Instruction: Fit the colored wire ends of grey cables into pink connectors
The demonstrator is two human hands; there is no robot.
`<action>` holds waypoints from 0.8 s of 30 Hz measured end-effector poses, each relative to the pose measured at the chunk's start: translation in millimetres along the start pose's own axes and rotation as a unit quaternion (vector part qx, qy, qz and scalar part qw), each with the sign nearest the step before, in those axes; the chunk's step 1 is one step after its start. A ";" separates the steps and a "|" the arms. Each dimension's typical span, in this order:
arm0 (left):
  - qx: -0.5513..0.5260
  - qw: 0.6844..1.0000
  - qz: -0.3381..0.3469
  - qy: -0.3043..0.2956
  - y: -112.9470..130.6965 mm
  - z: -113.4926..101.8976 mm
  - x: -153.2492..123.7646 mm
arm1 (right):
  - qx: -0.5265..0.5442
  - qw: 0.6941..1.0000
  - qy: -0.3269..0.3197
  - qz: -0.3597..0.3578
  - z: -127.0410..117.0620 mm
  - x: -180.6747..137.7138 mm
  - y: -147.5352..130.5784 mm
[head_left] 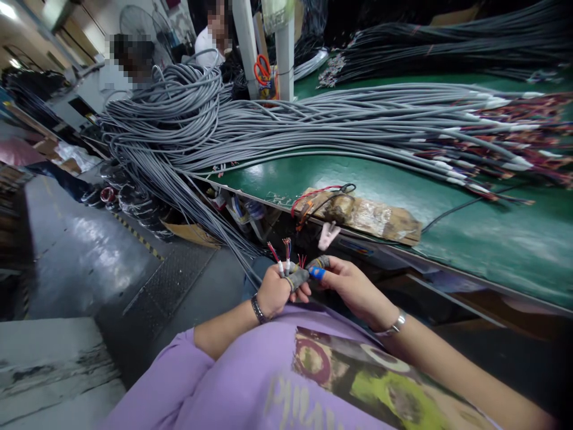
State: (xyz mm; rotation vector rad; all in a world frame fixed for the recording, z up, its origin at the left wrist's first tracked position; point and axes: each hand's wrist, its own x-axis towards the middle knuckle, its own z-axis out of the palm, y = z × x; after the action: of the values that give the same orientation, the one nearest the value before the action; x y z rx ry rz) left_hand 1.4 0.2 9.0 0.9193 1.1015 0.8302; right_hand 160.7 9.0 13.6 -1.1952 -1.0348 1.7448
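The left grip is clutching cables, their coloured wires sticking up above it; just beside, the right grip is masking its own hold, and I can't tell whether it's pinching anything.

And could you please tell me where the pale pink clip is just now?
In the head view, the pale pink clip is slightly right of centre, at the green bench's near edge, beside the board and above the right hand.
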 end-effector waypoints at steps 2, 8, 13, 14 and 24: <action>0.000 1.000 0.004 0.006 -0.4 1.3 0.4 | -0.002 1.000 0.009 0.000 1.5 -0.6 -1.1; -0.021 0.998 0.027 0.052 -1.8 3.5 2.7 | 0.018 0.998 0.053 -0.011 4.8 -0.4 2.4; -0.024 0.998 0.022 0.060 -1.6 2.4 3.0 | 0.029 0.997 0.064 -0.022 5.6 1.5 7.0; -0.020 0.998 0.021 0.058 -1.4 2.2 2.7 | 0.027 0.997 0.063 -0.025 5.3 1.6 7.0; -0.022 0.999 0.020 -0.015 12.8 -10.5 2.1 | 0.144 0.989 0.029 0.004 -14.4 4.5 7.2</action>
State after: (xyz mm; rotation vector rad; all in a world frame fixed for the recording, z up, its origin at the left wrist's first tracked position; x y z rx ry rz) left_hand -9.5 9.1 18.0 0.9172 1.0377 0.8669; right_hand 172.2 13.2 2.2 -1.0612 -0.7155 1.7829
